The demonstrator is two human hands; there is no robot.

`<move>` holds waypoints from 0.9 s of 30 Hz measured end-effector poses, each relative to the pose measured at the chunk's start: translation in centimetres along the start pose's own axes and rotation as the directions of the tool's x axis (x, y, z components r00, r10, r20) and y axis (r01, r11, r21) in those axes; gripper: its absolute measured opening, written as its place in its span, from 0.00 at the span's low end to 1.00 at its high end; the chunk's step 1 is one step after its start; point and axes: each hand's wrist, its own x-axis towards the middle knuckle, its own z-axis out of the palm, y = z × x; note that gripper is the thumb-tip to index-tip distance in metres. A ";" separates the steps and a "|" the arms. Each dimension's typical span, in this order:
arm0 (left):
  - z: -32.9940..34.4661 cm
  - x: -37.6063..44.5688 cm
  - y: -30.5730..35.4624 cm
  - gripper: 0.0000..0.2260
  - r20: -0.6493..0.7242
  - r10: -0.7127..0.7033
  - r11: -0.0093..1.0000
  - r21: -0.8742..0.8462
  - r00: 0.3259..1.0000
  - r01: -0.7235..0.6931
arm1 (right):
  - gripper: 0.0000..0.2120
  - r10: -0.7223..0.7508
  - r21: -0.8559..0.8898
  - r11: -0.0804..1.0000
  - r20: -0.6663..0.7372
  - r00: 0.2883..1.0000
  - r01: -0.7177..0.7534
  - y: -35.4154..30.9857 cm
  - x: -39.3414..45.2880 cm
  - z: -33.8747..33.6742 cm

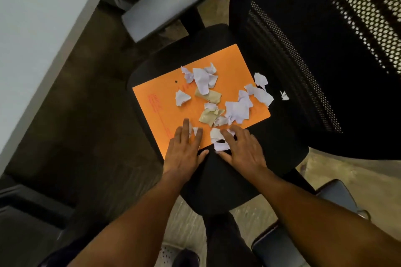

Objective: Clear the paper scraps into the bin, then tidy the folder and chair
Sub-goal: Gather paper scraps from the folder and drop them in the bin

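Our left hand (186,151) lay flat and spread on the orange folder (165,102) on the chair (217,180). Our right hand (243,149) lay spread over white scraps (236,109) at the folder's near edge.

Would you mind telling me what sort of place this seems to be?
Probably an office: a black mesh-backed chair with grey armrests, an orange folder strewn with paper scraps on its seat, and what looks like a pale desk edge alongside.
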 end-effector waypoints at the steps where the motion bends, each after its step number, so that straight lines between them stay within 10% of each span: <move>1: 0.1 0.5 -0.2 0.30 -0.006 0.007 1.000 0.017 1.000 -0.007 | 0.29 0.001 0.007 1.000 -0.048 0.999 -0.001 0.1 0.3 0.1; 6: -0.2 2.7 -0.7 0.20 -0.072 0.106 0.992 0.070 0.992 -0.101 | 0.13 -0.009 0.038 0.999 -0.098 0.995 0.013 1.0 1.8 0.6; 17: -0.9 5.5 -2.1 0.19 -0.227 0.051 0.987 -0.140 0.973 -0.085 | 0.10 -0.097 0.230 0.963 -0.195 0.976 0.142 2.7 2.0 0.6; 21: -2.4 5.8 -2.0 0.17 -0.354 -0.094 0.930 -0.365 0.930 -0.044 | 0.03 0.055 0.403 0.911 -0.326 0.944 0.087 1.6 3.4 -1.2; 27: -5.4 8.7 -3.0 0.12 -0.495 -0.290 0.905 -0.419 0.819 0.067 | 0.18 0.350 0.514 0.853 -0.431 0.832 -0.092 1.4 6.7 -2.2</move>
